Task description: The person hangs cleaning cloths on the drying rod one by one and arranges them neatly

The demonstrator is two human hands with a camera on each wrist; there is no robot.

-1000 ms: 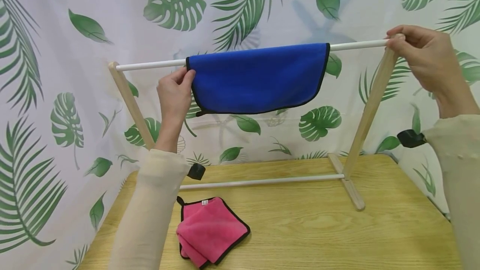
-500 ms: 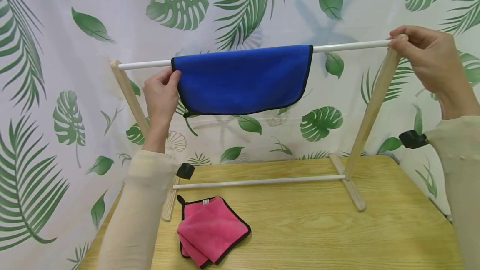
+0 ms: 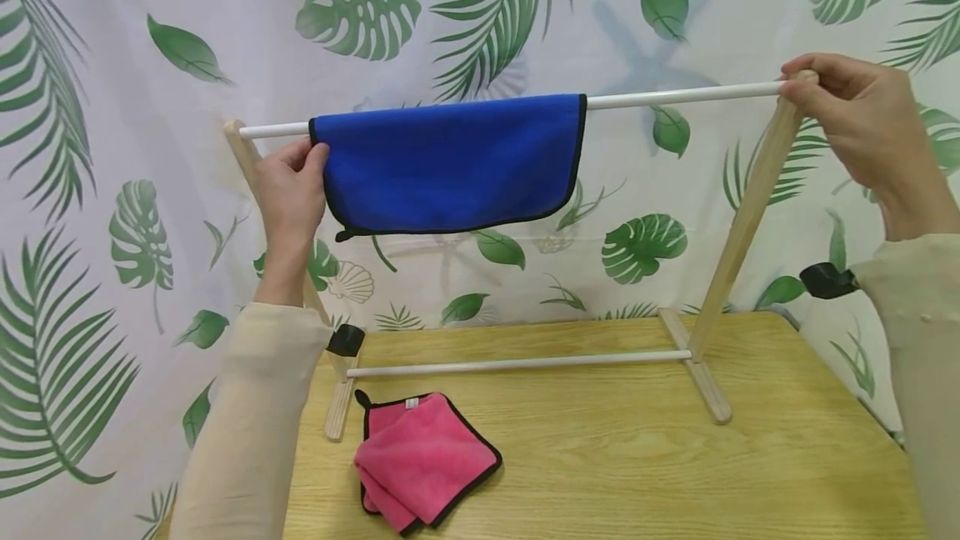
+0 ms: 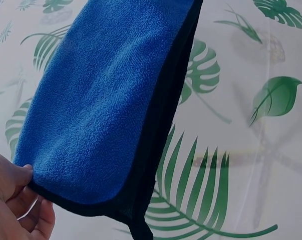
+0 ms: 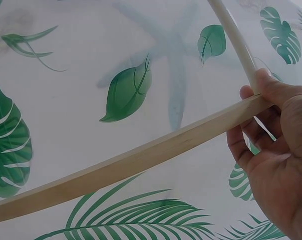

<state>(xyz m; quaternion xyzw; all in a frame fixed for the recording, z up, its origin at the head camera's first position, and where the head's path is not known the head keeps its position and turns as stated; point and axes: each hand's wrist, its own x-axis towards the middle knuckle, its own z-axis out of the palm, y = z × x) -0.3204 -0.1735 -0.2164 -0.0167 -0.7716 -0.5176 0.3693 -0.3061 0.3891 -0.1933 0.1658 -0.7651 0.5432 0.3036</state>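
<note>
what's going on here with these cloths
A person's left hand pinches the left edge of a blue cloth draped over the upper white rod. Over the last second the cloth has shifted along it toward the left wooden upright. The right hand grips the top of the right wooden upright. A folded pink cloth lies on the table, touched by neither hand.

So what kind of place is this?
Probably an indoor corner set up as a little workspace, though I can't tell which room. You can see a wood-grain table, a small wooden rack standing on it with a blue cloth draped over its top, and a leaf-patterned backdrop behind.
</note>
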